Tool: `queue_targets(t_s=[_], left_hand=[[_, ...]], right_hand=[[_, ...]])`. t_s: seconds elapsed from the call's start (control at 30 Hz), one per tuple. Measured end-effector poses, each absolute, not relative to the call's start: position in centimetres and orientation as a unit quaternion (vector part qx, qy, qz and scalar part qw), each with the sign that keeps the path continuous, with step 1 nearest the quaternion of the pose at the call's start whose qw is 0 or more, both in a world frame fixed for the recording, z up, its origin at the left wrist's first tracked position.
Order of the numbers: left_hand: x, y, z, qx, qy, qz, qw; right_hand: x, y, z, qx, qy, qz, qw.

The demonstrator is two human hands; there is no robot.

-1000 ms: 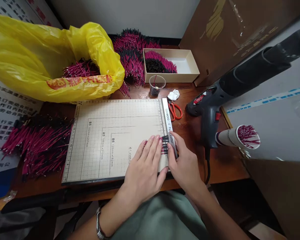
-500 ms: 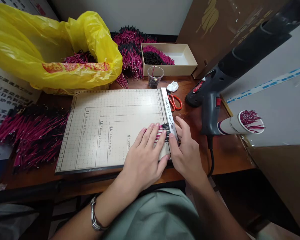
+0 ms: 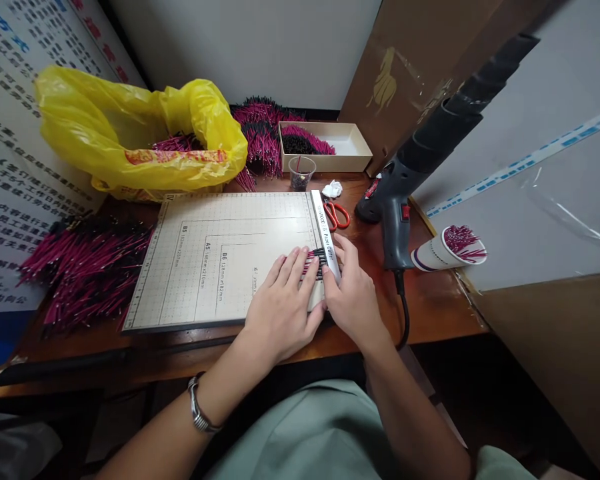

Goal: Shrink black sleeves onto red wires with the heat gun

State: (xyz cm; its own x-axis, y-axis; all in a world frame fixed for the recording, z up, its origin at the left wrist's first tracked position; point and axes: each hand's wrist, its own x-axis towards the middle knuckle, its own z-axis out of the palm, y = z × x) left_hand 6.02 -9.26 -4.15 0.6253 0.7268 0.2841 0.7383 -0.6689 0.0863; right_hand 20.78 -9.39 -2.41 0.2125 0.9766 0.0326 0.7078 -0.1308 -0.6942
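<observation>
Head view, left to right: at the far left, printed sheets (image 3: 0, 200), and before them a loose heap of pink wires (image 3: 85, 277) with black ends, beside the paper cutter's gridded board (image 3: 180, 287). Behind the board's left part, a yellow bag (image 3: 155, 175), open at the top, with more pink pieces (image 3: 177, 143) inside. Left hand (image 3: 280, 310): lies palm down on the board, fingers slightly apart, not closed around anything — covers part of a small row of wires (image 3: 320, 253), black ends toward the white strip (image 3: 325, 227) at the board's right edge (silver bracelet (image 3: 198, 405) on the wrist). Farther back, a large pile (image 3: 263, 143) of the same pink and black pieces, next to a shallow box (image 3: 325, 164) partly filled with them. In front of the box, a clear cup (image 3: 301, 175) with dark bits, then a crumpled white tissue (image 3: 333, 189) and red-handled scissors (image 3: 343, 225) just beside the strip. Right hand (image 3: 354, 300): reaches the strip, thumb and forefinger apart on either side — cannot tell whether pinched on it. Farther right, on the wooden table (image 3: 445, 310), a black heat gun (image 3: 395, 220), nozzle tilted up, and near it a tilted paper cup (image 3: 433, 255) full of pink pieces.
</observation>
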Motion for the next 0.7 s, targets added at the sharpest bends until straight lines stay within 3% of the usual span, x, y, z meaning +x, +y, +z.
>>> queue_targets(t_s=[0.7], left_hand=[[5.91, -9.19, -3.25, -0.897, -0.418, -0.141, -0.018]], right_hand=[[20.79, -9.8, -2.16, -0.704, -0.609, 0.221, 0.291]])
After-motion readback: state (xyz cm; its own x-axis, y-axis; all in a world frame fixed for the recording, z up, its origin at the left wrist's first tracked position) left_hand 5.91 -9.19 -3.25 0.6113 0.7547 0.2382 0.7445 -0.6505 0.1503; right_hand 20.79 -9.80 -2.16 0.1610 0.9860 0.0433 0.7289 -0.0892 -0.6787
